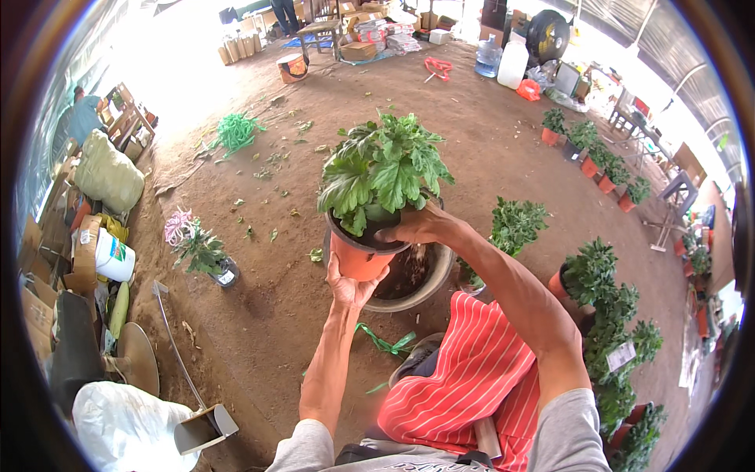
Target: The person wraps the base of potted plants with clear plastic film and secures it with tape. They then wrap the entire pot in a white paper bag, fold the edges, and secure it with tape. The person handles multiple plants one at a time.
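A leafy green plant [383, 168] grows in an orange plastic pot [360, 259], held up in front of me. My left hand [353, 289] supports the pot from below, fingers spread around its base. At the pot's right rim, my right hand [416, 225] reaches in under the leaves; its fingertips are at the soil, partly hidden by foliage, and whether they pinch anything is unclear. Beneath the pot, a wide round basin [433, 289] with dark soil inside stands on the dirt floor, partly covered by the pot. Green plastic ribbon [392, 342] lies near my shoe.
Potted plants [596, 274] line my right side, with another row [601, 159] farther off. A pink-flowered plant [206, 253] stands at left. A long-handled dustpan [206, 428], white bucket [115, 256] and sacks [109, 171] crowd the left edge. Green twine [236, 133] lies ahead.
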`<action>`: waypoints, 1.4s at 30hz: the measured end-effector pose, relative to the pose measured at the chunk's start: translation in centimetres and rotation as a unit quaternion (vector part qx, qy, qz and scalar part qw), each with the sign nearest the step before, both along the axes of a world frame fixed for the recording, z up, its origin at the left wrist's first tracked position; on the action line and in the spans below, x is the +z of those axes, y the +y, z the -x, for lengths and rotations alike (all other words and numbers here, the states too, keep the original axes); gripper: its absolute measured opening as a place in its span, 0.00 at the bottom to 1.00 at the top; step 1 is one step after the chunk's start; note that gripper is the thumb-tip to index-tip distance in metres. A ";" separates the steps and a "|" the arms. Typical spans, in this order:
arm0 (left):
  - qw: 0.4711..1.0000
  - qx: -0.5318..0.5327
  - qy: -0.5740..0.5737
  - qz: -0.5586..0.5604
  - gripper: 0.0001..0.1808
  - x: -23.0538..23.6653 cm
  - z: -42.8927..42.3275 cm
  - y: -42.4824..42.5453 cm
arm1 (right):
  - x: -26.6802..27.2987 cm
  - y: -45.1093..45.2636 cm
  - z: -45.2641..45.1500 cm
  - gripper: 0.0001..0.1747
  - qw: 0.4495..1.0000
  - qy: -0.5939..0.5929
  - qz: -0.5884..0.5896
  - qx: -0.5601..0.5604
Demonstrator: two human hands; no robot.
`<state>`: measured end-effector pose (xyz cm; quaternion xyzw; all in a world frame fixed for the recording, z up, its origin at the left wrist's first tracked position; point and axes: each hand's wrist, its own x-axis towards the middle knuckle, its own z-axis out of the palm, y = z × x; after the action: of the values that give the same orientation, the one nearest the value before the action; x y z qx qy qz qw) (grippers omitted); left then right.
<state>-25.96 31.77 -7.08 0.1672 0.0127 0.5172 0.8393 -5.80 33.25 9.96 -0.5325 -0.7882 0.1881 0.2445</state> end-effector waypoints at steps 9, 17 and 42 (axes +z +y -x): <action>0.992 0.061 0.097 -0.046 0.59 0.6 0.8 0.9 | 0.4 2.0 -0.4 0.30 0.964 0.088 0.253 -0.011; 0.990 0.077 0.119 -0.003 0.53 -0.6 1.9 2.9 | -3.1 3.8 -1.3 0.39 0.987 0.041 0.118 -0.101; 0.963 -0.243 -0.089 0.073 0.63 1.5 -0.4 -0.8 | -2.4 2.9 -2.8 0.18 0.989 0.066 -0.047 0.123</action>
<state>-25.51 30.93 -5.54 0.0566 -0.0654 0.3077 0.9475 -2.96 36.17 7.61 -0.4063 -0.8376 0.2143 0.2956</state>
